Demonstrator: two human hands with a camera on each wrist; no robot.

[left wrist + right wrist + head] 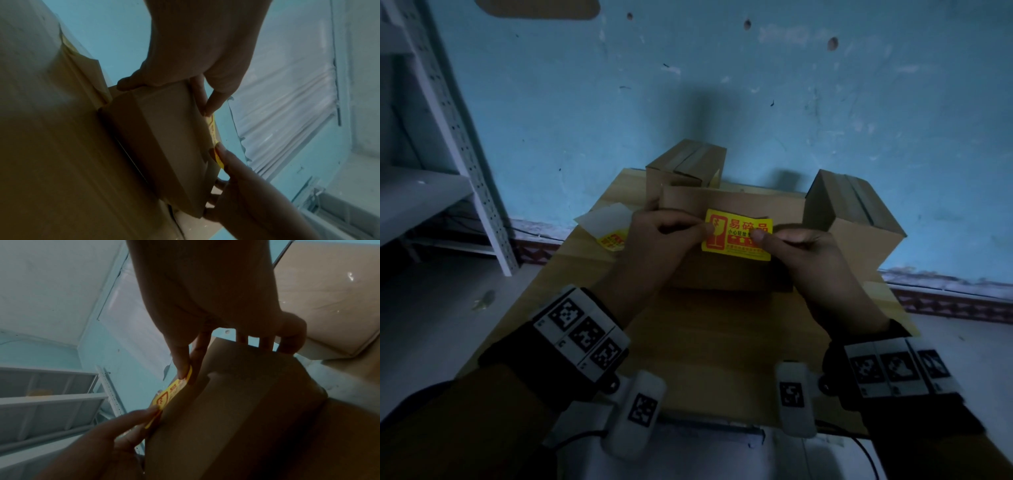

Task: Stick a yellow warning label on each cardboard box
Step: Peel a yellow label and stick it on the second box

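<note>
A yellow warning label (pixel 738 236) with red print is held flat just above the top of the middle cardboard box (pixel 732 202). My left hand (pixel 702 228) pinches its left end, and my right hand (pixel 758 236) pinches its right end. In the right wrist view the label (pixel 170 394) shows edge-on beside the box (pixel 236 410), with a thumb at each end. In the left wrist view my other left fingers (pixel 127 84) curl over the box's (pixel 164 138) far end. Two more boxes stand behind: back left (pixel 685 164) and right (pixel 852 212).
A backing sheet (pixel 602 219) with another yellow label (pixel 614 240) lies on the wooden table (pixel 722 342) left of the boxes. A grey metal shelf rack (pixel 448 137) stands at the left. The blue wall (pixel 756 102) rises right behind the table.
</note>
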